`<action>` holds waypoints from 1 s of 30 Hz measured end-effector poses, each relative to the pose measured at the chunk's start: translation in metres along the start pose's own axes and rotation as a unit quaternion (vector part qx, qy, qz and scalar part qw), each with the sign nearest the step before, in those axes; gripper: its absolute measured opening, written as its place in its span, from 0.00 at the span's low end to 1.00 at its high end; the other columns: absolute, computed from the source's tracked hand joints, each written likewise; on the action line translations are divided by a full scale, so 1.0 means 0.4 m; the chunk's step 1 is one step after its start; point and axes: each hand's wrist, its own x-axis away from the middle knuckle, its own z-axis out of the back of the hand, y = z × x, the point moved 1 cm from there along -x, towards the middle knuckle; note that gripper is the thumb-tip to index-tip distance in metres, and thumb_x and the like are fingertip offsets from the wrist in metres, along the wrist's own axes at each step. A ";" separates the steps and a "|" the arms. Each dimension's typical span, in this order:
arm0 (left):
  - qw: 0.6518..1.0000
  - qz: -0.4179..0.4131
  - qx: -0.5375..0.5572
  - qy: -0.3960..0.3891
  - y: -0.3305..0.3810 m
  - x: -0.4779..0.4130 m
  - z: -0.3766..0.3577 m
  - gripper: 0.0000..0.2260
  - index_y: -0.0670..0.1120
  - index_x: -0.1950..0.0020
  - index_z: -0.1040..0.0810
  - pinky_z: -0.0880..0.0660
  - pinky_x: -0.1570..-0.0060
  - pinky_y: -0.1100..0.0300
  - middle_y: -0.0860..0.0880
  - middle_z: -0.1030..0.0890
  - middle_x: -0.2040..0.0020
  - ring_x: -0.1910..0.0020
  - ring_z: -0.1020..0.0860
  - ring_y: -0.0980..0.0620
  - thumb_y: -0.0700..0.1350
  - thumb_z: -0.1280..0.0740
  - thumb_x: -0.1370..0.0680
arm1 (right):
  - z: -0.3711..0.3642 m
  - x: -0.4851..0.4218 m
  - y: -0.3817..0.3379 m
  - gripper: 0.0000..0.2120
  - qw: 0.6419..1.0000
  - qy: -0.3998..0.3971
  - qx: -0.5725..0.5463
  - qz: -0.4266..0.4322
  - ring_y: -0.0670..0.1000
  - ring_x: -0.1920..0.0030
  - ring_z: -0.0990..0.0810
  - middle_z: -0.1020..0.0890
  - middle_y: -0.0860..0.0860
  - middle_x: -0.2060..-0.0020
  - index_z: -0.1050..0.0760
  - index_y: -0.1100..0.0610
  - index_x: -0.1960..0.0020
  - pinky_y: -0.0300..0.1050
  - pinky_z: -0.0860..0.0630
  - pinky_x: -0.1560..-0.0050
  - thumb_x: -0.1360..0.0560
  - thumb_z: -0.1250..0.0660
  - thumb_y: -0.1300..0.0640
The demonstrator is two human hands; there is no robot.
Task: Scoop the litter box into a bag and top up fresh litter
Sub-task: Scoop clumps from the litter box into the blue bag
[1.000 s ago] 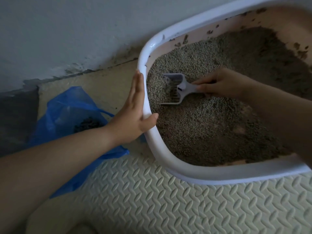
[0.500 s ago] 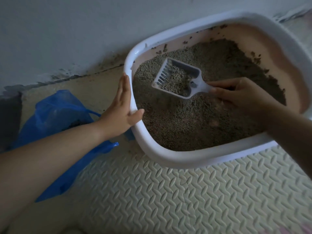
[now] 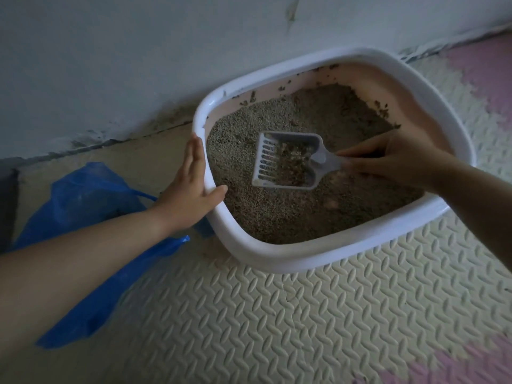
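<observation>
A white litter box [image 3: 279,260] with grey litter [image 3: 279,217] sits on the floor against the wall. My right hand [image 3: 393,159] pinches the handle of a pale slotted scoop [image 3: 288,159], held above the litter with a small load of clumps in it. My left hand [image 3: 191,184] presses flat against the box's left rim, fingers straight, thumb hooked over the edge. A blue plastic bag [image 3: 88,195] lies open on the floor left of the box, partly hidden by my left forearm.
The grey wall [image 3: 138,65] runs right behind the box, with a dirty seam at its base. Cream embossed foam mats [image 3: 304,322] cover the floor in front, with pink mat pieces [image 3: 493,79] at the far right.
The scoop came up out of the litter carrying clumps and now sits lower and flatter than half a second ago. My left hand stays on the rim. The camera view shifted right.
</observation>
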 end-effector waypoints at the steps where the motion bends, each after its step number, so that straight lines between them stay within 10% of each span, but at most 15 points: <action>1: 1.000 -0.002 0.000 0.003 0.000 0.005 -0.002 0.42 0.50 0.24 0.68 0.58 0.33 0.70 0.53 0.69 0.24 0.30 0.65 0.65 0.51 0.36 0.22 | 0.004 -0.009 -0.004 0.07 1.000 -0.011 0.015 0.000 0.39 0.72 0.27 0.18 0.44 0.71 0.22 0.35 0.54 0.24 0.35 0.71 0.30 0.31 0.46; 6: 1.000 -0.012 0.008 -0.004 -0.008 0.036 -0.005 0.46 0.51 0.25 0.68 0.62 0.41 0.83 0.55 0.69 0.25 0.30 0.67 0.67 0.63 0.40 0.29 | 0.001 -0.089 -0.007 0.09 0.990 -0.097 0.098 -0.007 0.43 0.69 0.22 0.17 0.44 0.68 0.18 0.41 0.50 0.36 0.28 0.61 0.30 0.32 0.45; 18: 0.993 -0.038 -0.074 -0.087 -0.024 0.033 0.009 0.57 0.54 0.32 0.80 0.56 0.29 0.59 0.59 0.80 0.32 0.29 0.72 0.63 0.79 0.43 0.39 | -0.074 -0.324 -0.087 0.10 0.924 -0.200 0.315 0.084 0.38 0.76 0.24 0.20 0.44 0.75 0.19 0.45 0.46 0.36 0.35 0.69 0.24 0.37 0.47; 22: 0.994 -0.034 -0.070 -0.083 -0.015 0.032 0.010 0.56 0.55 0.33 0.79 0.63 0.36 0.78 0.60 0.81 0.34 0.29 0.71 0.63 0.81 0.47 0.41 | -0.124 -0.366 -0.078 0.11 0.928 -0.210 0.284 0.114 0.40 0.73 0.22 0.20 0.43 0.75 0.19 0.46 0.45 0.38 0.32 0.68 0.24 0.36 0.47; 30: 0.994 -0.045 -0.060 -0.076 -0.013 0.024 0.001 0.56 0.50 0.29 0.75 0.64 0.32 0.74 0.53 0.76 0.30 0.27 0.71 0.57 0.80 0.48 0.40 | -0.184 -0.362 0.042 0.10 0.965 -0.228 0.066 0.114 0.37 0.62 0.21 0.17 0.37 0.64 0.21 0.36 0.50 0.38 0.25 0.58 0.31 0.32 0.44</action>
